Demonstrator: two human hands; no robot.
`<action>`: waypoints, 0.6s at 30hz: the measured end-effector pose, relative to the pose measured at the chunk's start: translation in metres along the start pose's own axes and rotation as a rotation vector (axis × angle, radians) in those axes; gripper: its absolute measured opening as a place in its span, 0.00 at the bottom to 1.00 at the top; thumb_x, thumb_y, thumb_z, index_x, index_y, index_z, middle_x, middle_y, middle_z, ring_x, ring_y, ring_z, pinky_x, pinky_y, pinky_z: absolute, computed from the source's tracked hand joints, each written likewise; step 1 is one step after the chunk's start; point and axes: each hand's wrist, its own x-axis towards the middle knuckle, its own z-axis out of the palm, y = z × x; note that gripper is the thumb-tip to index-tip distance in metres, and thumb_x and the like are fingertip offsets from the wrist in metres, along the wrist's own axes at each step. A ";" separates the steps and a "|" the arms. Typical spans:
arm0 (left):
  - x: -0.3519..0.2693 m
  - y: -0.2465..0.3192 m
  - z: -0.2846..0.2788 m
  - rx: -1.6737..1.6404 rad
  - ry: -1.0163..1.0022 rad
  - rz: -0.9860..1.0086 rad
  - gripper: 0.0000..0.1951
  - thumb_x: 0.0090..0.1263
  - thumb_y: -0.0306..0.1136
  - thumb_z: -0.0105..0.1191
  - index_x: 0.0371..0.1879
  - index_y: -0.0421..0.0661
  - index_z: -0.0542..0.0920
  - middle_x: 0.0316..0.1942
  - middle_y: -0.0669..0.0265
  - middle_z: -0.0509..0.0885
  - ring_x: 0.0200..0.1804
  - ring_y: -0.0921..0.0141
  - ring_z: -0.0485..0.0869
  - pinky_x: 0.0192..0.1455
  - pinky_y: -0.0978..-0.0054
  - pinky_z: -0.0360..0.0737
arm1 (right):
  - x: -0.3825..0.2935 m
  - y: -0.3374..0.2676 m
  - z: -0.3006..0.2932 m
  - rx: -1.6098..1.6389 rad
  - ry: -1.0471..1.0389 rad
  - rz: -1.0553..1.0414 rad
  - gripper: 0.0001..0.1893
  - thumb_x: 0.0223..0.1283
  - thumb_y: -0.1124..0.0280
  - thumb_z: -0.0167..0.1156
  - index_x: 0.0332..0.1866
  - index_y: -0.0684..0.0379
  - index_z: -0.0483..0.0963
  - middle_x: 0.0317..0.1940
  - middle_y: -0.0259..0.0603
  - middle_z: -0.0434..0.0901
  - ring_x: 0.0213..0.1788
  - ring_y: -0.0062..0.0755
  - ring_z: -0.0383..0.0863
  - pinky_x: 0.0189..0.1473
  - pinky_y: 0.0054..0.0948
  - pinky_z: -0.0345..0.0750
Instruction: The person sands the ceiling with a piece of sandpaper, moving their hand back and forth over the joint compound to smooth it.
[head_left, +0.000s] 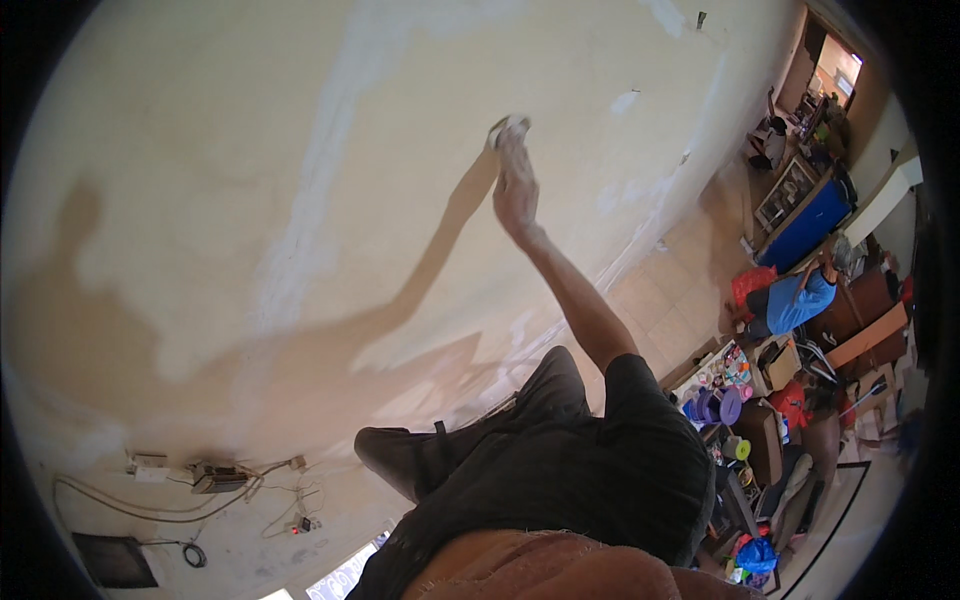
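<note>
My right hand (517, 184) reaches up, arm outstretched, to a cream-painted wall (420, 172). Its fingers hold a small whitish pad or folded sheet (517, 120) against the surface; blur hides exactly what it is. Whitish patches of filler (289, 255) run in a long band to the left of the hand, and a smaller patch (622, 102) lies to its right. The shadow of my arm and head falls across the wall. My left hand is out of view.
Cables and an electrical box (217, 478) are fixed at the lower left, near a dark panel (115, 560). Right of me are a tiled floor (667, 289), piled household goods, a purple container (716, 406) and a blue board (806, 225). A person in blue (802, 300) bends there; another person (770, 142) is farther off.
</note>
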 end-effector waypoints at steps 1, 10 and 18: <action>0.000 0.000 0.000 0.001 0.001 -0.001 0.16 0.76 0.41 0.49 0.46 0.43 0.86 0.45 0.52 0.88 0.49 0.55 0.84 0.54 0.55 0.79 | -0.009 -0.009 0.002 0.006 -0.144 0.155 0.30 0.67 0.87 0.47 0.75 0.65 0.66 0.77 0.53 0.65 0.81 0.54 0.58 0.80 0.53 0.56; -0.005 -0.004 0.004 0.004 0.006 -0.009 0.16 0.77 0.40 0.48 0.47 0.43 0.86 0.47 0.53 0.88 0.51 0.54 0.84 0.55 0.55 0.79 | 0.204 0.069 -0.021 -0.117 0.187 0.290 0.18 0.73 0.74 0.48 0.63 0.67 0.75 0.64 0.61 0.77 0.66 0.64 0.76 0.65 0.48 0.75; -0.003 -0.004 0.013 -0.005 0.006 -0.031 0.17 0.77 0.39 0.47 0.48 0.44 0.87 0.48 0.53 0.88 0.52 0.54 0.84 0.57 0.55 0.80 | 0.072 -0.063 0.010 -0.002 0.138 -0.181 0.29 0.62 0.86 0.54 0.71 0.63 0.72 0.72 0.56 0.71 0.77 0.57 0.65 0.77 0.47 0.66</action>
